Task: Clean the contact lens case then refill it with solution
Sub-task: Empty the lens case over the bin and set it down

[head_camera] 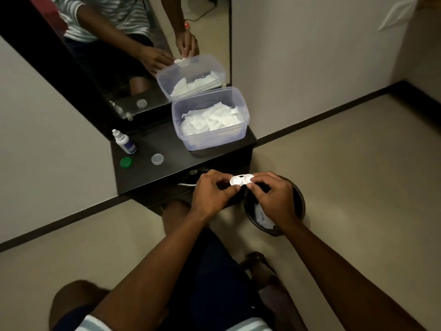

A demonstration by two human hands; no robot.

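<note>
White lens case (241,180) – two open wells (caps off), pinched between left hand (212,194), right hand (274,199)

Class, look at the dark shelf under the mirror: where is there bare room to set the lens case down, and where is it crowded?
Free: the shelf front, between the clear cap and the tissue tub. Crowded: the left end, with solution bottle and green cap; the tub fills the right. Both hands, left hand and right hand, hold the lens case.

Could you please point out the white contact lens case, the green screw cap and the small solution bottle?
White plastic contact lens case (241,180): head view, on its left well.
Round green screw cap (126,162): head view, on its top face.
Small white solution bottle with blue label (124,141): head view, on its body.
</note>
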